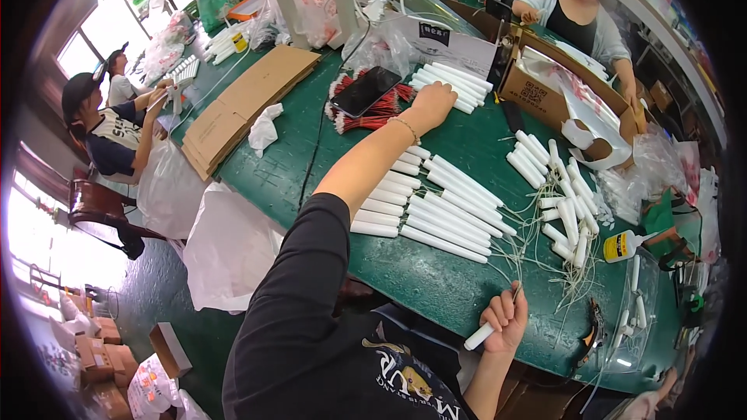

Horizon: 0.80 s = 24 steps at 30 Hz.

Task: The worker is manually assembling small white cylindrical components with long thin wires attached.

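Observation:
My left hand [434,103] reaches across to a stack of white candle-like tubes [468,80] at the back of the table. Its fingers curl down over the near end of the stack, and which tube they grip is partly hidden. Near the front edge, my right hand [506,319] is closed around a short white tube [478,336], with a thin pale cord running up from the fingers. Between the hands lie rows of longer white tubes [447,225], some with cords at their right ends. To the right is a heap of short corded tubes [572,210].
A black phone [366,92] lies on red wire bundles [350,120]. Flattened cardboard [249,101] is at left, an open carton [537,93] at back right. A yellow glue bottle [620,246] and pliers [593,334] sit at right. Co-workers sit at left and far right.

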{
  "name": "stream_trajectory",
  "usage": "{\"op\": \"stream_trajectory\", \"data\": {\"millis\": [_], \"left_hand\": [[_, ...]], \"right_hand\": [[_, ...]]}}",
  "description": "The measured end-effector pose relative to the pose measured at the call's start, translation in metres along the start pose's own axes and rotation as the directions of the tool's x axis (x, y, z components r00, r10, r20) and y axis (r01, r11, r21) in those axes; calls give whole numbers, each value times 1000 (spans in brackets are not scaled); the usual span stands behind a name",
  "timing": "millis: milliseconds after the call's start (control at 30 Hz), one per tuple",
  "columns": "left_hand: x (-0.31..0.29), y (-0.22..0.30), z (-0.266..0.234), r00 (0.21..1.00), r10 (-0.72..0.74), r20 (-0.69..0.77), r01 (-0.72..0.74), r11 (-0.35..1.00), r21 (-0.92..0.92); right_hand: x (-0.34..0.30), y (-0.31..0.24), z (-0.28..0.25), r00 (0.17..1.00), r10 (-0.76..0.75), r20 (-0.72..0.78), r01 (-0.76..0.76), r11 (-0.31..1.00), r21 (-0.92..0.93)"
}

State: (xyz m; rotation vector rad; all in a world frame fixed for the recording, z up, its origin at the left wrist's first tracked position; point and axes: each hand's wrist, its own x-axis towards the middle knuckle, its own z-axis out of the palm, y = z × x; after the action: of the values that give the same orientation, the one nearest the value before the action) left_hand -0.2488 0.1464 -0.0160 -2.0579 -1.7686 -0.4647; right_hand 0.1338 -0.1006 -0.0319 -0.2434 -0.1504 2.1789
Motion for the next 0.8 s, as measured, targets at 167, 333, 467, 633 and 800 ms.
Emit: {"op": "stream_trajectory", "data": {"millis": [167,333,467,633,800], "left_hand": [[11,-1,14,974,221,40,-223,928,297],[18,17,-49,965,125,-229,-156,980,-120],[-20,69,-131,864,-279,-418,-29,802,-596],[-114,123,-190,850,-516,110,80,-81,-994],[-194,123,-161,690,-584,427,152,-461,-875]], "right_hand": [[2,-1,0,1000,-6,1,6,1000,27],[0,-2,0,1000,-9,22,9,1000,10],[0,1,4,998,-34,59,40,995,-91],[-9,-1,15,989,-113,92,122,987,-103],[-20,-3,57,968,-137,209,180,962,-204]]}}
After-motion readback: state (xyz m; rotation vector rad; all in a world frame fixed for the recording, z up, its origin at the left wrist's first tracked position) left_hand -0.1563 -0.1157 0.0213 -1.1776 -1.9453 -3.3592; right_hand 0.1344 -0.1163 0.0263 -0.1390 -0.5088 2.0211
